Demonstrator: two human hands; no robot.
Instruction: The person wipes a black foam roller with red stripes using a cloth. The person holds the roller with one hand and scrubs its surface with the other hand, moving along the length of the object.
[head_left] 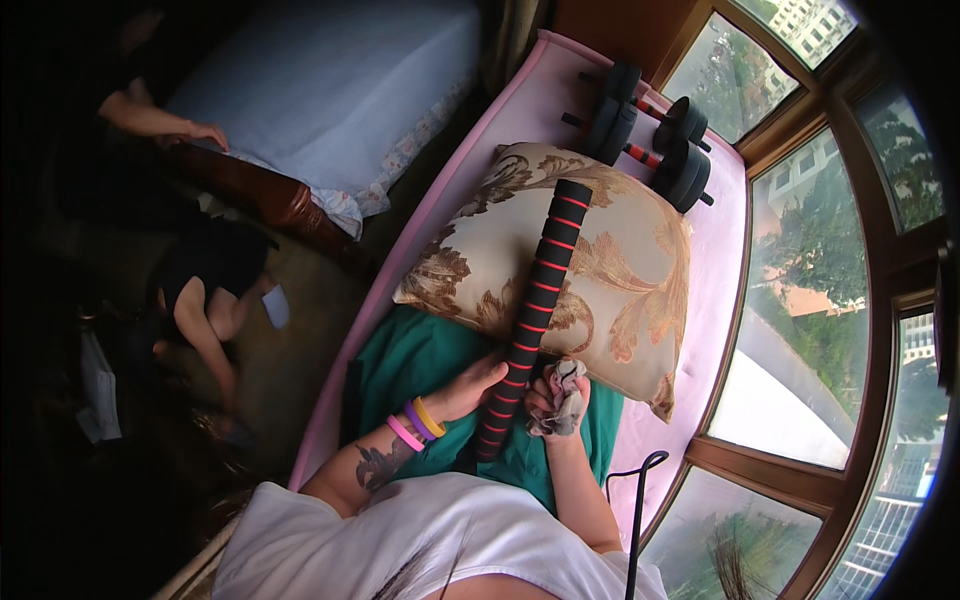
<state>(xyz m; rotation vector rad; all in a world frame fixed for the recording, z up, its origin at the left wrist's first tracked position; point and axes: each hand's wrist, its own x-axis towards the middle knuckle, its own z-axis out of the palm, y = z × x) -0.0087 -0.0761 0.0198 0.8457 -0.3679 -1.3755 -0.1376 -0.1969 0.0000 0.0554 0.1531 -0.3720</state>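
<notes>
Clamps left fingers (489, 374) around the lower part of a long black bar (532, 320) ringed in red, slanting up and away from them over a gold-patterned cushion (630, 265). Curls right fingers (541, 394) together on a crumpled grey-and-pink cloth (569, 384) just right of the bar, with contact between the two impossible to tell. Shows green fabric (400, 350) beneath both sets of fingers and black dumbbells (684, 177) well beyond them, past the cushion.
</notes>
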